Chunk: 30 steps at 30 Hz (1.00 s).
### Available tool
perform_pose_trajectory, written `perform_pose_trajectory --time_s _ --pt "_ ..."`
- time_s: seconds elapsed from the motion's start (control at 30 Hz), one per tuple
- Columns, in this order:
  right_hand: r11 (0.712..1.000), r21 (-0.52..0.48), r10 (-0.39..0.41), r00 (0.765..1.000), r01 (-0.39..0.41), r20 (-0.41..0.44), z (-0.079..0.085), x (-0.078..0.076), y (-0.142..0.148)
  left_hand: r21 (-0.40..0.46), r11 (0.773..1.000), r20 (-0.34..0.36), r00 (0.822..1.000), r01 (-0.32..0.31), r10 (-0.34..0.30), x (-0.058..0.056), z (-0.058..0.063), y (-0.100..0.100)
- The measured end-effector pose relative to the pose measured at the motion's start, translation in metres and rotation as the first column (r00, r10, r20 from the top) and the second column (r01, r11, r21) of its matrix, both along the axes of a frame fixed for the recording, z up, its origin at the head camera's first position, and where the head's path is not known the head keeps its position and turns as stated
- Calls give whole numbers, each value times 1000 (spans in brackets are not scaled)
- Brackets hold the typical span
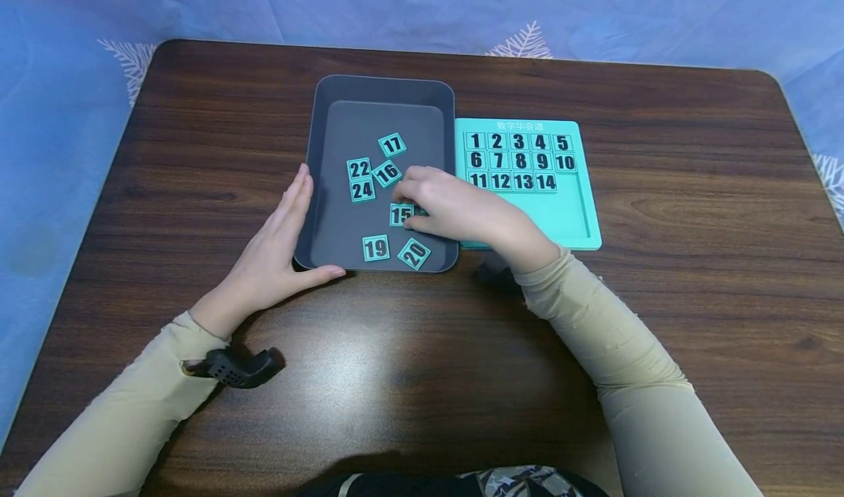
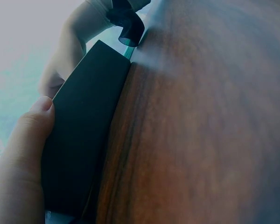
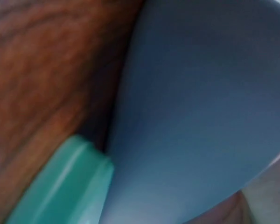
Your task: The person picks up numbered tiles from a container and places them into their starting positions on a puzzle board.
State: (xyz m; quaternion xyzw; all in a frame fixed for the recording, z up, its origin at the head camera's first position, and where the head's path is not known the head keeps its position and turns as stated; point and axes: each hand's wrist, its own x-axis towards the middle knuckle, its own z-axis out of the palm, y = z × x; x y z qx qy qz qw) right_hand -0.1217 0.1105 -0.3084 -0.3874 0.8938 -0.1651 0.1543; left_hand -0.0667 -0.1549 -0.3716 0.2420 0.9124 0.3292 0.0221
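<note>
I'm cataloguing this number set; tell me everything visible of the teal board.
The teal board is a shallow, plastic-looking frame with a raised rim and white characters along its top. It lies flat on the wooden table, its left side against the grey tray. Number tiles 1 to 14 fill two rows of five and four places of a third; the visible space below is bare. The right hand hides part of its lower left.

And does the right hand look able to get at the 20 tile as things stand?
Likely yes: the right hand is over the gray tray, and the 20 tile lies uncovered by its near edge.
</note>
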Motion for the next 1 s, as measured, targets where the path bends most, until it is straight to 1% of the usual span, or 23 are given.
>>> perform_pose_trajectory --time_s 0.13,0.27,0.43,0.57,0.77,0.9,1.0 --pt "1000 7 5 1000 -5 -15 -2 1 -1 -1 1000 -1 1000 2 -2 0 0 0" --pt "999 33 3 1000 -3 -14 -3 2 -2 -4 1000 -10 1000 4 -4 0 0 0" --pt "998 65 5 1000 -5 -7 -3 3 -3 1 1000 -5 1000 4 -4 0 0 0" --pt "998 62 18 1000 -17 -7 -3 2 -3 2 1000 -2 1000 -3 3 1 0 -1" --pt "1000 3 9 1000 -9 -28 3 4 -2 5 1000 6 1000 -8 8 1 0 -2" --pt "999 -46 -20 999 19 -32 12 6 6 3 1000 6 1000 -7 7 0 0 -1" --pt "994 -102 -46 998 41 -50 21 7 17 3 1000 -2 1000 -5 5 0 0 -1"
